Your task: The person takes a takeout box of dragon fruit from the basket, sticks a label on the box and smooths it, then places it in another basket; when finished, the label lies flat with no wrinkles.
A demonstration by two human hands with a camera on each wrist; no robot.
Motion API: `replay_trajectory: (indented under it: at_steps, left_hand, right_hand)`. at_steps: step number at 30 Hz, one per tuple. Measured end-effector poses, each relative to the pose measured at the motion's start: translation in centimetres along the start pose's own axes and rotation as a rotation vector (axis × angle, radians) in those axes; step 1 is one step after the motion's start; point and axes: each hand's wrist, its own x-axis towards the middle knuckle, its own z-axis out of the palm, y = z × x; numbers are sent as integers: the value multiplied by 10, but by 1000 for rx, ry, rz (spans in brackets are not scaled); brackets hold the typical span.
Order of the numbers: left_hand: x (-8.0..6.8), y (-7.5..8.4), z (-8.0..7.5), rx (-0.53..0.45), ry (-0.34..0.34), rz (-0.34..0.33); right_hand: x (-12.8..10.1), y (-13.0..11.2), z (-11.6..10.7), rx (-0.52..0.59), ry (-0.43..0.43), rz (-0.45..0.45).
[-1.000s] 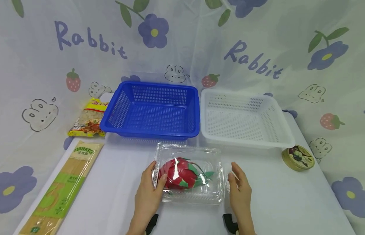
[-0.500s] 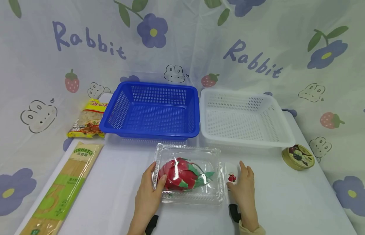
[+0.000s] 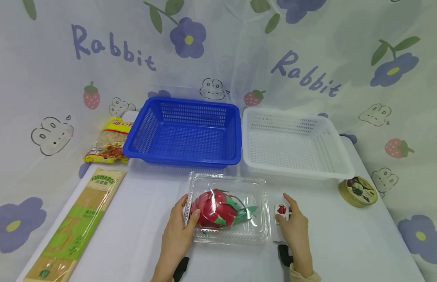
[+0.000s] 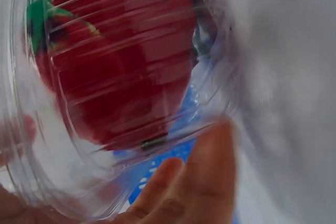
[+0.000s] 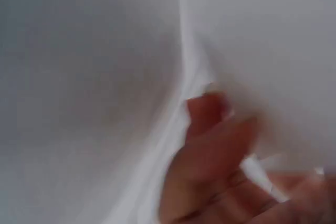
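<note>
Clear plastic box [image 3: 227, 209] with red dragon fruit [image 3: 215, 208] near front edge of worktop [image 3: 148, 219]; left hand [image 3: 177, 233] grip clasps its side; box slippery, could slide

Right hand [image 3: 295, 231] grip pinches small white packet [image 3: 281, 212], could drop it

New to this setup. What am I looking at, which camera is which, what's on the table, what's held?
No machine here: a person works with bare hands. The wide picture comes from a head-worn camera; the two blurry close-ups come from cameras on each wrist.

On the white table stand a blue basket and a white basket, side by side. Also there: a yellow snack bag, a long noodle pack and a round tin.

The left hand grips the edge of a clear plastic box with a red dragon fruit inside. The right hand pinches a small white packet beside that box.
</note>
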Motion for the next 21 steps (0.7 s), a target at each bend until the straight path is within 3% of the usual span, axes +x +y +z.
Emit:
replay_trajectory:
  at_steps: [5, 11, 15, 18, 21]
  left_hand:
    - [0, 0, -1, -22, 18, 8]
    - [0, 5, -3, 3, 81, 93]
    - [-3, 13, -4, 0, 147, 167]
    - [-8, 25, -5, -39, 210, 288]
    - [-12, 41, -5, -116, 269, 470]
  right_hand:
    - [-5, -11, -14, 123, 126, -39]
    - [-19, -37, -29, 335, 184, -28]
    - [-33, -55, -30, 473, 186, -162]
    - [-45, -67, -28, 556, 153, -283]
    - [-55, -76, -25, 606, 107, -372]
